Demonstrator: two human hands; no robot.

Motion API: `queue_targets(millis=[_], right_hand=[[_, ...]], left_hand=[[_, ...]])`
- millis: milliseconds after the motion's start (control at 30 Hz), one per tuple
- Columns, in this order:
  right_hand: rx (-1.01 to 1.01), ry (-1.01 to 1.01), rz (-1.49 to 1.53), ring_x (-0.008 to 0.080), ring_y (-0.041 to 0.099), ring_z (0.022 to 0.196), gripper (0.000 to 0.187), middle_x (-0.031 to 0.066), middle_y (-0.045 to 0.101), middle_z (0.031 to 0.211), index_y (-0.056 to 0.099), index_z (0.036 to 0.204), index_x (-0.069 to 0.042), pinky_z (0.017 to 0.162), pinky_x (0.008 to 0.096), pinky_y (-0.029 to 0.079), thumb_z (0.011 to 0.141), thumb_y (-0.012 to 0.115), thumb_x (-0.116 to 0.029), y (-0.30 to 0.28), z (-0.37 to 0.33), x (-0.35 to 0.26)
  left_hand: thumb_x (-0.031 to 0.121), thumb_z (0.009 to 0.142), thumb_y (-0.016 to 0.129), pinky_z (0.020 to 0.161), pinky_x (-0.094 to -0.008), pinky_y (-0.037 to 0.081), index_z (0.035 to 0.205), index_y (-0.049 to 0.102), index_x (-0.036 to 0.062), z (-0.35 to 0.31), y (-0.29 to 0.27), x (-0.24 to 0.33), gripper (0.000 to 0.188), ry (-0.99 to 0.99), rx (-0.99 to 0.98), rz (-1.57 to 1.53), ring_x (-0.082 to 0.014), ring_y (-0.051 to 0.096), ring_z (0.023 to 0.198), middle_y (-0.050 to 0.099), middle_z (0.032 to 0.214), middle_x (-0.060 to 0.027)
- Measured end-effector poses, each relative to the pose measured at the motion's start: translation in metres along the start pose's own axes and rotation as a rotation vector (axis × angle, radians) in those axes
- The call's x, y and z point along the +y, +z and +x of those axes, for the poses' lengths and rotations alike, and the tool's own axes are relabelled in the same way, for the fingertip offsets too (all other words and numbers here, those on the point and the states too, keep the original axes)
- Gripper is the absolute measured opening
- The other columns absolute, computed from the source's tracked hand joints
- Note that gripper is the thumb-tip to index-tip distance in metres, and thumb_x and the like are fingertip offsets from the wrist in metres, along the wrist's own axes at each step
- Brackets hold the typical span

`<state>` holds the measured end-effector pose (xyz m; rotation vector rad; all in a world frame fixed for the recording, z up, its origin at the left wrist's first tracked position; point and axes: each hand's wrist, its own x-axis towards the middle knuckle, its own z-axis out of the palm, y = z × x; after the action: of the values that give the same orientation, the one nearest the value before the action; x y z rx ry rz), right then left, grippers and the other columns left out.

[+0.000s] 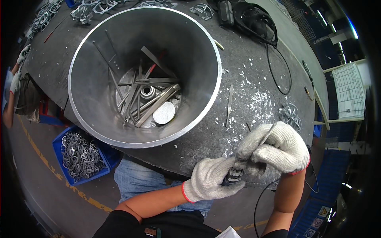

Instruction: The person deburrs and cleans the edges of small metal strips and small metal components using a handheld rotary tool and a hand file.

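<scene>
My left hand (208, 179), in a white knit glove with a red cuff, is closed around a small grey metal casting (234, 175) near the table's front edge. Most of that part is hidden by the fingers. My right hand (279, 147), gloved alike, is curled just above and to the right, with its fingertips against the left hand's work. A thin flat metal tool (268, 134), perhaps a file, sticks up out of its grip; its working end is covered. Behind both hands, a flat file (229, 105) lies on the table among pale metal chips (258, 99).
A large open metal drum (194, 59) on the grey table (246, 47) holds files, bars and a round disc. Castings fill a blue crate (88, 181) at lower left. A black fan-like device (254, 20) trails a cable. Another person's gloved hands (16, 81) show far left.
</scene>
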<state>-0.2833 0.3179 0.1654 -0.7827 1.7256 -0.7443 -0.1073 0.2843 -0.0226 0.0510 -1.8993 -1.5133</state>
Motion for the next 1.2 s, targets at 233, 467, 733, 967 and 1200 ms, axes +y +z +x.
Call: queue_targets(millis=[233, 467, 733, 967, 1200], right_hand=[[-0.059, -0.258, -0.391, 0.0192, 0.075, 0.075, 0.019, 0.0138, 0.078, 0.088, 0.075, 0.101, 0.004, 0.073, 0.0301, 0.061, 0.090, 0.074, -0.011, 0.014, 0.007, -0.016], [0.366, 0.059, -0.376, 0.0184, 0.069, 0.061, 0.022, 0.0117, 0.070, 0.075, 0.073, 0.104, -0.001, 0.060, 0.0300, 0.054, 0.095, 0.067, -0.021, 0.044, 0.006, -0.015], [0.615, -0.031, 0.329, 0.0143, 0.059, 0.049, 0.028, 0.0138, 0.067, 0.073, 0.060, 0.105, 0.004, 0.037, 0.0225, 0.040, 0.103, 0.057, -0.024, 0.039, -0.001, 0.026], [0.442, -0.216, 0.559, 0.0226, 0.071, 0.070, 0.028, 0.0189, 0.071, 0.088, 0.063, 0.105, 0.006, 0.058, 0.0303, 0.058, 0.102, 0.057, -0.021, 0.034, -0.021, 0.051], [0.514, -0.138, 0.482, 0.0240, 0.072, 0.086, 0.031, 0.0190, 0.072, 0.094, 0.065, 0.107, 0.010, 0.079, 0.0349, 0.060, 0.092, 0.059, -0.016, 0.042, -0.027, 0.043]], left_hand=[[0.026, 0.073, 0.088, 0.056, -0.0399, 0.052, 0.094, 0.064, 0.0010, 0.016, -0.007, 0.005, 0.041, -0.066, -0.012, -0.146, -0.0305, 0.067, 0.065, 0.064, 0.077, -0.0116], [0.022, 0.072, 0.089, 0.060, -0.0403, 0.056, 0.105, 0.067, -0.0016, 0.010, -0.007, 0.004, 0.046, -0.092, -0.023, -0.042, -0.0320, 0.071, 0.068, 0.070, 0.084, -0.0139], [0.022, 0.069, 0.094, 0.053, -0.0382, 0.054, 0.119, 0.060, -0.0051, 0.010, -0.008, 0.008, 0.066, 0.011, 0.040, -0.004, -0.0289, 0.069, 0.061, 0.069, 0.081, -0.0125], [0.029, 0.071, 0.090, 0.049, -0.0366, 0.046, 0.116, 0.066, 0.0005, 0.006, -0.011, 0.009, 0.058, -0.017, -0.039, 0.011, -0.0230, 0.060, 0.052, 0.059, 0.066, -0.0049], [0.034, 0.073, 0.088, 0.050, -0.0355, 0.047, 0.114, 0.067, 0.0029, 0.007, -0.012, 0.010, 0.056, 0.000, -0.118, -0.010, -0.0228, 0.061, 0.054, 0.059, 0.067, -0.0048]])
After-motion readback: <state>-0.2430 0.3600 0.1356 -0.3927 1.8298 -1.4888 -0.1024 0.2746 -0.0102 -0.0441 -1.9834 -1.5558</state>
